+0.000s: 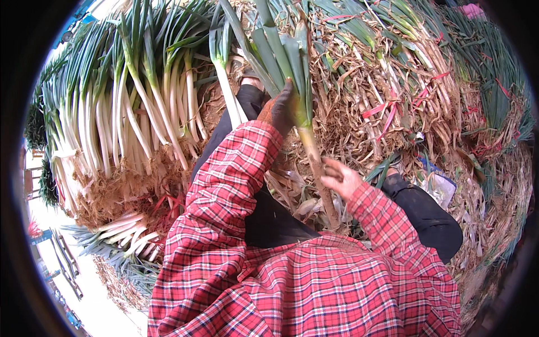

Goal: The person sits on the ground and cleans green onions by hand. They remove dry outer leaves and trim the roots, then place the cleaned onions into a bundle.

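My left hand (278, 107), in a brown and dark work glove, grips a large green onion (310, 145) where its green leaves meet the stalk. The onion hangs with its leaves away from me and its root end near my lap. Its lower stalk is brown and covered in a dirty outer skin. Bare and with fingers apart, my right hand (342, 179) is beside the stalk, its fingertips at the stalk's edge; whether they press on it is unclear. A white-stalked onion (227, 90) lies beyond my left forearm.
To the left is a thick row of white-stalked green onions (99, 122), roots towards me. Unpeeled brown onion bundles with red ties (381, 110) fill the right. Dry peelings (303, 198) litter the ground between my legs. A plastic bag (438, 185) lies by my right leg.
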A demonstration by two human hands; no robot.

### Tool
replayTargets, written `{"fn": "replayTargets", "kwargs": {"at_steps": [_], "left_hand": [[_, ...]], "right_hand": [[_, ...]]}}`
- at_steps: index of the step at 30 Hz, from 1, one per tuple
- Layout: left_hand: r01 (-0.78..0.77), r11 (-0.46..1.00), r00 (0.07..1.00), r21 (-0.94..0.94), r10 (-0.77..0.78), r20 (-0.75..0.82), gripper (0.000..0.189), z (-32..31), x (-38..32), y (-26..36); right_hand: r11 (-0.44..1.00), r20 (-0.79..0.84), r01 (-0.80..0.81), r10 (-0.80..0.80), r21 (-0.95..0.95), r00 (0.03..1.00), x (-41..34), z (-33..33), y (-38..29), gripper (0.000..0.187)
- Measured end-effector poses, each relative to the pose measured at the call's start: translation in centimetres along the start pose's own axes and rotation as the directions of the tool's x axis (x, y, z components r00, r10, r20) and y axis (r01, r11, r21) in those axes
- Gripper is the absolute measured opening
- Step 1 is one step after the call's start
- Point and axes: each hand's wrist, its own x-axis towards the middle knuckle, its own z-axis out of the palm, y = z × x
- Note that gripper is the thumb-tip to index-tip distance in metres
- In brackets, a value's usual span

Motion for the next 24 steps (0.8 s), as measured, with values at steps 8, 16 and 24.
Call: {"fn": "replayTargets", "kwargs": {"at_steps": [8, 16, 24], "left_hand": [[-0.349, 0.635, 0.937, 0.689, 0.246, 0.248, 0.054, -3.3, -0.7, 0.6], [-0.294, 0.698, 0.955, 0.653, 0.24, 0.174, 0.047, -0.5, -3.1, 1.4], [-0.269, 0.597, 0.963, 0.756, 0.151, 0.224, 0.046, -1.0, -4.1, 0.2]], "right_hand": [[0.95, -0.199, 0.311, -0.298, 0.033, 0.934, 7.5, -0.5, -4.9, 0.033], [0.976, 0.016, 0.104, -0.109, 0.193, 0.994, 8.7, -2.3, -6.9, 0.039], [0.934, -0.119, 0.136, -0.101, 0.332, 0.988, 7.9, -0.4, -3.0, 0.036]]}}
